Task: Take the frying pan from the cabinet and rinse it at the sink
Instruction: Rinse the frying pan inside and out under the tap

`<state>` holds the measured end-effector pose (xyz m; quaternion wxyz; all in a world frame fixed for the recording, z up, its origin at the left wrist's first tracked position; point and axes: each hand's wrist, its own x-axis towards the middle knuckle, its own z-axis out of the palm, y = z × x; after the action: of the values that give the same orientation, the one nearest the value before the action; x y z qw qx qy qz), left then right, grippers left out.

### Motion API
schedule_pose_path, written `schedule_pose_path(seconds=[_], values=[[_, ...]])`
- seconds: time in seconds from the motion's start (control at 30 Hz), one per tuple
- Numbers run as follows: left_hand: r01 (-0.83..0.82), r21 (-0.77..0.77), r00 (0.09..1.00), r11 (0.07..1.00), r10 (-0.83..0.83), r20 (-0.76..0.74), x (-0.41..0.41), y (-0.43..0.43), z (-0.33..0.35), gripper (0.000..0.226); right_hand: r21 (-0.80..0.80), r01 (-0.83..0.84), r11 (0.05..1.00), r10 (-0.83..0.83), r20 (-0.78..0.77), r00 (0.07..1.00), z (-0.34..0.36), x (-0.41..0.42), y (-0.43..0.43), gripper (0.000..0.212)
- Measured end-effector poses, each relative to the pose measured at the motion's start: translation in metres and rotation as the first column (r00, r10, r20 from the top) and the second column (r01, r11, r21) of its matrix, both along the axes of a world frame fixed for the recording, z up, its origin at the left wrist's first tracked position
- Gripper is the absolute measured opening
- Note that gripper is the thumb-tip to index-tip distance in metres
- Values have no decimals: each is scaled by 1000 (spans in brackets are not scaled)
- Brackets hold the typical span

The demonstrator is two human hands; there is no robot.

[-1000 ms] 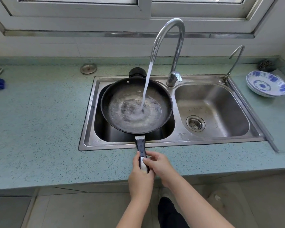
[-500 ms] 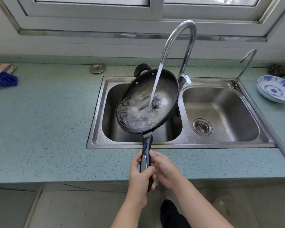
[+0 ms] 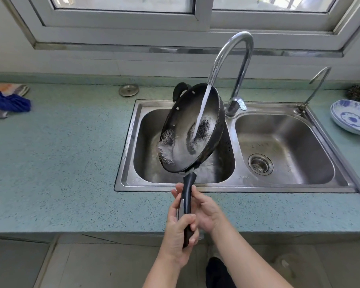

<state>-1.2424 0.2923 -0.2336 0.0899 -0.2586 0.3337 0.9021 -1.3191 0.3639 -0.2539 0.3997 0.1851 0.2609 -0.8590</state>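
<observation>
- Pan (image 3: 187, 129): tipped steeply over left basin (image 3: 146, 142), tap (image 3: 239, 59) water striking inside.
- Left hand (image 3: 178, 231): gripping near end of handle (image 3: 186, 196).
- Right hand (image 3: 206, 210): wrapped round handle, farther up.

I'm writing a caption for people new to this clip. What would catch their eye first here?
The black frying pan, tilted steeply over the left basin of the sink, with tap water streaming onto its inside and spilling off the lower edge. Below it, the left hand grips the end of the handle and the right hand holds it just above. A blue and white dish sits on the counter at far right.
</observation>
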Motion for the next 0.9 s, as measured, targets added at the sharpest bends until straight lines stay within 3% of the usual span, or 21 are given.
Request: schedule_pose_path(seconds=[0.17,0.33,0.43,0.5,0.57,0.63,0.73,0.77,0.83,0.9], values=[[-4,35,1000,999,4,10,2,-5,6,53,-105,65,992,-66,-7,998,3,-9,-7,34],[7,32,1000,999,-7,20,2,-6,6,36,-6,53,999,-53,-76,996,1,-14,-6,29],[44,-39,999,998,-42,33,2,-7,3,21,25,49,998,-46,-91,995,-1,-14,-7,28],[84,-186,996,979,-74,56,2,-13,2,10,44,47,998,-42,-96,994,0,-15,-6,26],[158,-343,986,926,-130,103,0,-21,3,11,78,42,996,-34,-105,994,1,-15,-7,25],[234,-531,970,814,-162,179,-5,-25,2,15,111,23,994,-10,-118,993,2,-12,-10,21],[296,-847,955,442,-150,255,-11,-22,-2,13,172,11,985,11,-129,992,3,-8,-15,20],[271,-882,962,385,-127,240,-12,-18,-2,15,197,9,980,18,-137,990,3,-8,-15,22],[227,-884,974,408,-108,201,-10,-11,-5,20,252,2,968,39,-159,987,4,-8,-11,21],[212,-830,977,516,-88,195,-9,-6,-10,21,320,-13,947,76,-185,980,3,-8,-5,19]])
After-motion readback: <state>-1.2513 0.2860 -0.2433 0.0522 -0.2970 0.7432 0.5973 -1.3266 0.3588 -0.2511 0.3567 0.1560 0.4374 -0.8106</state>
